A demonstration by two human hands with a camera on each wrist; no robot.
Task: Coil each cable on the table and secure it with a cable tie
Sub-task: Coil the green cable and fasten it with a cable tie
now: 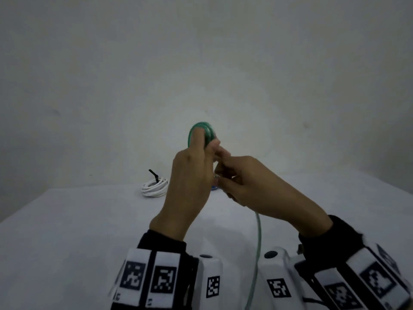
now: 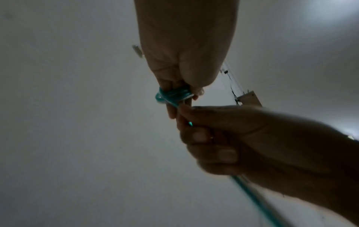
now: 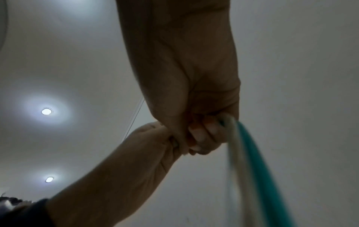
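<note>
Left hand [image 1: 190, 184] has the green cable [image 1: 202, 130] looped round its fingers, coil standing upright, edge-on. Right hand [image 1: 252, 182] grips the loose end, which trails off toward 6 o'clock and is cut off at the frame's bottom. At 10 o'clock there's a tied white coil [image 1: 154, 187], half hidden.

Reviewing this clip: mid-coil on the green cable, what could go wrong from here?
The green coil is wound only round the left hand's fingers, so loops may slip off. The right hand grips the free length, which trails out of view below and may snag. No loose tie is visible; the only one seen binds the white coil.
</note>
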